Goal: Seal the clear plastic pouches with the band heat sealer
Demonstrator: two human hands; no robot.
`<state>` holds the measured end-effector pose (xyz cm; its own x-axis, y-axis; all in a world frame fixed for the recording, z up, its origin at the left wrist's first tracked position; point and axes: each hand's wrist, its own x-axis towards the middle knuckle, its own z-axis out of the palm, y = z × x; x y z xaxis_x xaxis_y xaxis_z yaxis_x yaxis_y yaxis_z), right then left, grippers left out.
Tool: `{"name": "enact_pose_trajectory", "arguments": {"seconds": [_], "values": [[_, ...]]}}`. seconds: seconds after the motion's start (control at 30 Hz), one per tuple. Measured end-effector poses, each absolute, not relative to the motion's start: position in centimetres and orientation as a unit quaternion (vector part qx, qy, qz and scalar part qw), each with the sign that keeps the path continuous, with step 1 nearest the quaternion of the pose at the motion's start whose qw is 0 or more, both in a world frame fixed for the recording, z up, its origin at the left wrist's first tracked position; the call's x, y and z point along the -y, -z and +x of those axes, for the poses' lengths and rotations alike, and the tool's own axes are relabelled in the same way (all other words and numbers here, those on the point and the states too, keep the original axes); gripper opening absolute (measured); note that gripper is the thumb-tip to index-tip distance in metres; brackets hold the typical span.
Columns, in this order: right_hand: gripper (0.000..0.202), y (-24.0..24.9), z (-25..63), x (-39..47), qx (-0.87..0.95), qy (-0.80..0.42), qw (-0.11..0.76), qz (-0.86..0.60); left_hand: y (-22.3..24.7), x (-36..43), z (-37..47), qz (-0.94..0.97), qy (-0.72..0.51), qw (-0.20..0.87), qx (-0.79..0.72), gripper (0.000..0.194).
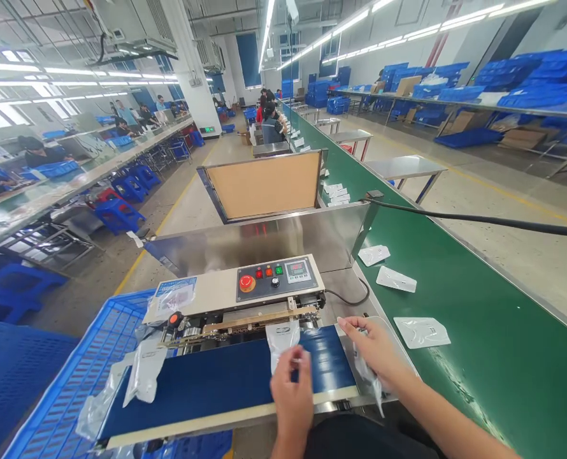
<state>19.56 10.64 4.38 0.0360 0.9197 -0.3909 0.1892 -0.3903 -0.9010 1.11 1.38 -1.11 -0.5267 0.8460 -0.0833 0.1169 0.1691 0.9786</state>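
Note:
My left hand (pixel 293 389) is over the blue belt (pixel 207 389) of a band sealing machine (pixel 207 296). Its curled fingers are at the lower end of a white and clear plastic pouch (pixel 283 336), whose upper edge meets the sealing band. On the right, my right hand (pixel 372 347) is closed on another plastic pouch (pixel 367 376), which hangs below the palm beside the belt's end. At the belt's left end, a further pouch (pixel 144 370) droops toward a blue plastic basket (pixel 73 389).
A green conveyor (pixel 494 331) runs along the right, with several flat pouches (pixel 422 333) on it. Behind the sealer stand a metal panel (pixel 274 239) and a framed board (pixel 264 185). A black cable (pixel 479 218) crosses the conveyor. People (pixel 274 121) sit farther along the line.

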Motion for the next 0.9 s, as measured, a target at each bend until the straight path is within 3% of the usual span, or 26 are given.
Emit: {"name": "enact_pose_trajectory", "arguments": {"seconds": [0.1,0.3,0.5,0.73,0.9], "values": [[0.072,-5.0,17.1,-10.0,0.39,-0.568,0.38,-0.617,-0.4,-1.9,4.3,0.483,-0.495,0.439,-0.573,0.04],[0.067,-5.0,17.2,-10.0,0.341,-0.628,0.443,-0.542,-0.8,-5.1,5.5,0.435,-0.541,0.453,-0.559,0.053],[0.063,-2.7,21.2,-9.1,0.406,-0.646,0.384,-0.52,1.4,-6.0,5.9,0.334,-0.552,0.519,-0.561,0.073],[0.065,-2.0,22.8,-7.8,0.451,-0.559,0.384,-0.58,1.2,-5.7,7.2,0.334,-0.527,0.541,-0.564,0.064],[0.055,-0.6,24.1,-8.4,0.504,-0.5,0.372,-0.597,2.6,-6.0,7.3,0.397,-0.497,0.504,-0.584,0.055]]}}
